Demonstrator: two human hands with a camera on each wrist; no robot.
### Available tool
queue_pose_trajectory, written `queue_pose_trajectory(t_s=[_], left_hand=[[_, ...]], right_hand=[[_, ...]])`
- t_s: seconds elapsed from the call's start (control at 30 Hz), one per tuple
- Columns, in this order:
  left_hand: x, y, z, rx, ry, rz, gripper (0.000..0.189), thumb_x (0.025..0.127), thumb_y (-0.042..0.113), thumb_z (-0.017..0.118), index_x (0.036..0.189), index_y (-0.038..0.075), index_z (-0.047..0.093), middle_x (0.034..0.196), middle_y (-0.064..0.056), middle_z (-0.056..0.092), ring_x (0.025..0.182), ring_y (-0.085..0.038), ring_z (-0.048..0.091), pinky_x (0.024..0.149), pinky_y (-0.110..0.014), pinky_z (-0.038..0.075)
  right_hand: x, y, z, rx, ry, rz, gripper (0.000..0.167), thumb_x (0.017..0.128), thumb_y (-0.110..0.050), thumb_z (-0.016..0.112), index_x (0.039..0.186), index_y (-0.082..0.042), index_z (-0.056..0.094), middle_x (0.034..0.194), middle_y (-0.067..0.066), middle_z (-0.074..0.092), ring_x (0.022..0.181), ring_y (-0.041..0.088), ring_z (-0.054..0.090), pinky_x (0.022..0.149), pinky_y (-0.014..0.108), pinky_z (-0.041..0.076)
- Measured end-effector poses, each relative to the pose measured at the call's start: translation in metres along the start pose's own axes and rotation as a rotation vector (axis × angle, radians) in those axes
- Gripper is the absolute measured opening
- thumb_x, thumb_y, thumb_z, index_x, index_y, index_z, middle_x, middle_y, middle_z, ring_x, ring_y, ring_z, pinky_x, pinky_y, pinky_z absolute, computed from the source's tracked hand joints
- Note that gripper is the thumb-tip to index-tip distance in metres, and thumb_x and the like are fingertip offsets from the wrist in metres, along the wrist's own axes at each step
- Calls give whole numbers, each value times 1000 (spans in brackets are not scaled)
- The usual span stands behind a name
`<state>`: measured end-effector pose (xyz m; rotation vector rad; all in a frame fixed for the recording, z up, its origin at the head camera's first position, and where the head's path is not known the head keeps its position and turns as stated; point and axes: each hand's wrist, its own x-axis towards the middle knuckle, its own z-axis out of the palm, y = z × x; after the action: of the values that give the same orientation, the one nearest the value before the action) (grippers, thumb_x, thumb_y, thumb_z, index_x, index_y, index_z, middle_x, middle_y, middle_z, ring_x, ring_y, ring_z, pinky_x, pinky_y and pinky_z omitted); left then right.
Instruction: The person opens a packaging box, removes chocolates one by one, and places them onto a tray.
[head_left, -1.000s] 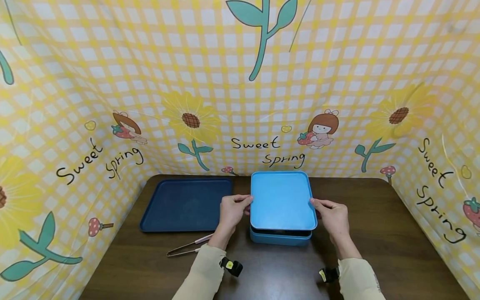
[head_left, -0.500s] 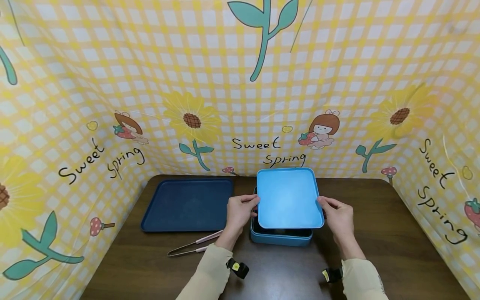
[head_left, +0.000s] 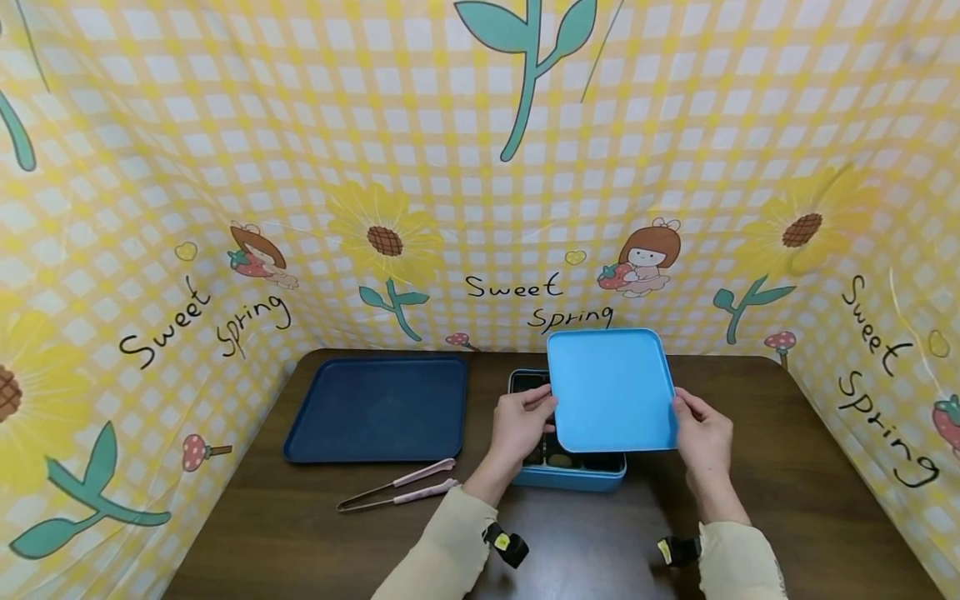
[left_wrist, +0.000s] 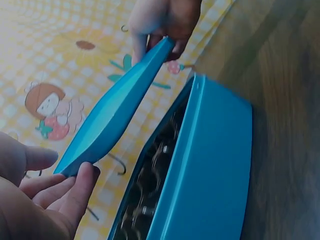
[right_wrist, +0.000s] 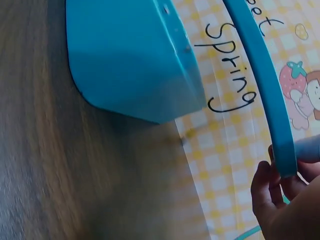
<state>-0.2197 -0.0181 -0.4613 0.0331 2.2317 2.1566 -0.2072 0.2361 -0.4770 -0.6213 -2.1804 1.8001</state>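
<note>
A square light-blue lid is held level above and to the right of a blue box. My left hand pinches the lid's left edge between thumb and fingers. On the opposite edge, my right hand grips it the same way. The left wrist view shows a gap between the lid and the box. Inside the box is a dark insert with rounded compartments; the lid covers much of it in the head view.
A dark blue tray lies at the back left of the brown table. In front of it are metal tongs with pinkish handles. A yellow checked cloth hangs behind the table and along its sides.
Both hands have carried the lid up and to the right, off the box. More of the box's dark inside shows at its left and front. The tongs' handles are uncovered.
</note>
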Motion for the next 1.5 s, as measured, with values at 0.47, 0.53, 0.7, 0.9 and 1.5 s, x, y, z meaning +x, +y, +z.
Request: queue_pose_trajectory(t_s=[0.47,0.53,0.7,0.9,1.5], left_hand=[[-8,0,51,-48,-53,-28,35,98,13,68,130,-1,66,125,-14,70,95,-18,73,77,-34,59],[-10,-1,56,-47,-59,-40,35,98,15,68,130,0,67,124,-14,70,91,-19,74,78,-36,59],[-13,-3,64,-43,-99,-97,41,97,27,70,132,6,67,129,-10,68,91,-19,73,87,-41,57],[-14,-1,73,-65,-155,-110,48,97,34,70,136,7,63,137,-10,63,107,-24,70,96,-43,53],[-23,-2,114,-105,-214,-157,50,96,34,71,139,11,61,146,-7,55,139,-32,47,108,-47,43]], right_hand=[[10,7,-34,66,90,133,54,108,-37,42,151,-5,47,156,21,41,134,37,46,109,54,38],[11,8,-37,77,101,151,53,108,-37,42,151,-6,47,156,20,41,135,36,46,110,52,37],[14,13,-44,85,130,191,52,109,-37,40,151,-8,47,157,18,40,136,34,45,111,50,37],[16,18,-54,108,151,205,53,108,-37,40,151,-7,47,158,18,39,137,32,43,114,48,35],[32,29,-83,52,134,233,54,110,-32,33,154,-1,38,160,25,30,142,38,33,117,54,27]])
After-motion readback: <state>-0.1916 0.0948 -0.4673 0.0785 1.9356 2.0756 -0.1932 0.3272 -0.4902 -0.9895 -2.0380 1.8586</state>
